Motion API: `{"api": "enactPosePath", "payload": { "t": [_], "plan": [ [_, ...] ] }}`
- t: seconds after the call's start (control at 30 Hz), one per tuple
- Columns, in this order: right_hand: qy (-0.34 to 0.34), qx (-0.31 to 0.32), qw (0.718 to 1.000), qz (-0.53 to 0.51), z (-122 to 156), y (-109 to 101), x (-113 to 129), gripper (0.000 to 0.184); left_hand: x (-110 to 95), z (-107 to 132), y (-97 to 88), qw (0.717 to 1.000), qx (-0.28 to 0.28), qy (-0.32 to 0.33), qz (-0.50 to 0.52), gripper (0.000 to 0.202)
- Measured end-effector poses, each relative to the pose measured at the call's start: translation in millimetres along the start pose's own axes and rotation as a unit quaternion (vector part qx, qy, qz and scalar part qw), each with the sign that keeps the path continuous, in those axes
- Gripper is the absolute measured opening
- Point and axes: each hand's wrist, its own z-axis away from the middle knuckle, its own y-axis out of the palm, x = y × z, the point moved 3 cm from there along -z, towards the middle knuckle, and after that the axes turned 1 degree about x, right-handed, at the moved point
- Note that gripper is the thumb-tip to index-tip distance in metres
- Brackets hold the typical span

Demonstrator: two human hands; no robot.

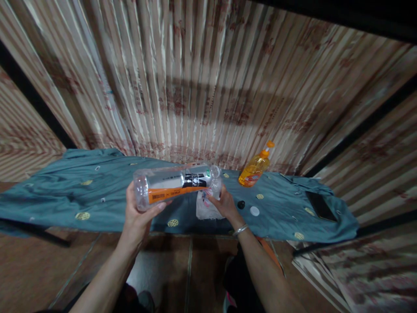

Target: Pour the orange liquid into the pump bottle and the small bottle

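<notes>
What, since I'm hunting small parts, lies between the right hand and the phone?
Head view: a black cap and a white cap lie on the blue cloth between the right hand and the phone.

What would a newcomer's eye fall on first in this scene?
A clear plastic bottle with an orange and silver label is held sideways in the left hand above the teal cloth, with the right hand by its neck. Behind, to the right, stands an orange pump bottle.
</notes>
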Motion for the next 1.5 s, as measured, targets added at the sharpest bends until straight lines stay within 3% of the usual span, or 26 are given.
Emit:
{"api": "enactPosePath", "payload": {
  "t": [0.33,1.5],
  "plan": [
    [-0.005,-0.012,1.000,0.007,0.2,0.3,1.6,0.056,0.6,-0.1,-0.1,1.000,0.001,0.013,0.000,0.086],
    [-0.005,-0.005,1.000,0.022,-1.8,1.2,-2.4,0.051,2.5,-2.5,1.7,1.000,0.009,0.015,0.005,0.088]
  ]
}}
